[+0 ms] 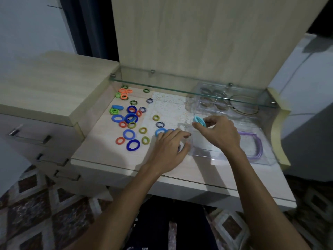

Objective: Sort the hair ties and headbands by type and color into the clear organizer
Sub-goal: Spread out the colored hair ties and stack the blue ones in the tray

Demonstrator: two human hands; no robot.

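the right hand (219,131) pinches a light blue hair tie (199,120) between thumb and fingertips, held up on edge just above the near-left corner of the clear organizer (232,156). the organizer lies directly under and to the right of that hand, its long side running left to right along the front of the desk (111,159), so the drop looks like a short move rightward and down rather than a reach. which compartment sits beneath the tie is hard to tell through the clear walls. purple headbands (256,145) already lie in the organizer's right end, well apart from the tie.

the left hand (170,147) rests palm down on the desk, fingers spread and relaxed, fingertips touching a blue hair tie (160,131) just left of the organizer. it holds nothing that shows. the loose pile of hair ties (130,118), blue, orange, green and olive, lies further left, nearer this hand than the other, so it is the better placed to gather the next one.
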